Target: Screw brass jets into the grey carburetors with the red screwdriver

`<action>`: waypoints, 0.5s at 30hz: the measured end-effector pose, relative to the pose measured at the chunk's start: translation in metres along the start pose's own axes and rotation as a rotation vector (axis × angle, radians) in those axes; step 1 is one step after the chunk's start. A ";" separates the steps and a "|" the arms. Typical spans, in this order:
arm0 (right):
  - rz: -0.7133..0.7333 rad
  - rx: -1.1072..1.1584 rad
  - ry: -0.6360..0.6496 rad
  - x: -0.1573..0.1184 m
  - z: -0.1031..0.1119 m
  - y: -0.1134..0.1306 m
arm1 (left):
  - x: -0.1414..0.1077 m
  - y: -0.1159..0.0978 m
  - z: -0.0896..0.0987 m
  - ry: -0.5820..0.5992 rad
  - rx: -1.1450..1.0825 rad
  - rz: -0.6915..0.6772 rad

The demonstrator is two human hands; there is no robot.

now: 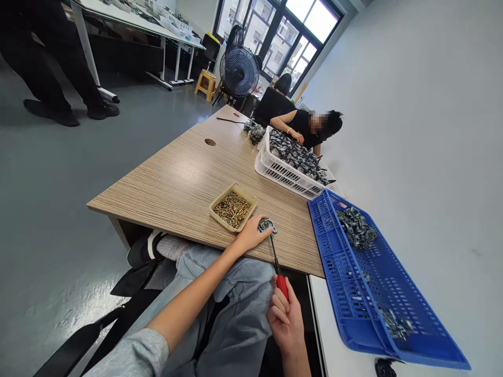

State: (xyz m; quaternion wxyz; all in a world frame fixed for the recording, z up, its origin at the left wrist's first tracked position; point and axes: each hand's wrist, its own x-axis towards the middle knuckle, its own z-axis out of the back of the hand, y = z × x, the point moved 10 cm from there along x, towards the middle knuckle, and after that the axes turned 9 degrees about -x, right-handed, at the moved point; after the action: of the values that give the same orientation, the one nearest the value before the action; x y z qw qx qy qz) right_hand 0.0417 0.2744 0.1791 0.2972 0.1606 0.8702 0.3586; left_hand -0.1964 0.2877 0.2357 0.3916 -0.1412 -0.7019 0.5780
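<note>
My left hand [249, 234] holds a small round metal part [266, 225] at the near edge of a wood-grain laminate table [176, 180]. My right hand [285, 319] grips a red-handled screwdriver [281, 285] below the table edge. Its dark shaft rises to the round part, and the tip meets that part. A small tan tray of brass screws [232, 208] sits just left of my left hand. My fingers hide part of the round piece.
A blue plastic crate [353, 272] with metal parts lies to the right. A white basket [271, 167] full of dark parts stands farther along the table, beside a co-worker [302, 125]. Another person's legs [51, 68] stand at the back left.
</note>
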 end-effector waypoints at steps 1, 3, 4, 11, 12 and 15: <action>0.001 0.001 -0.002 0.000 0.001 0.000 | 0.000 0.000 0.000 0.001 -0.001 -0.001; 0.011 -0.017 -0.004 0.000 0.002 0.000 | 0.000 0.000 0.000 0.001 0.001 0.000; 0.019 -0.039 -0.003 -0.001 0.003 0.000 | 0.000 0.000 0.000 0.001 0.004 0.000; 0.142 -0.317 -0.211 -0.008 0.017 0.012 | 0.000 -0.001 0.000 0.015 0.021 0.003; 0.180 -0.388 -0.265 -0.010 0.021 0.016 | 0.000 -0.001 -0.001 0.017 0.021 0.002; 0.344 -0.682 -0.428 -0.019 0.034 0.038 | 0.000 -0.001 -0.001 0.014 0.024 -0.002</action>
State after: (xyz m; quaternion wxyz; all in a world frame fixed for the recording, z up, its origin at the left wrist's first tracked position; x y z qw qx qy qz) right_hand 0.0800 0.3092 0.1948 0.4430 0.2666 0.5815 0.6281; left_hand -0.1958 0.2878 0.2365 0.3988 -0.1398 -0.6924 0.5848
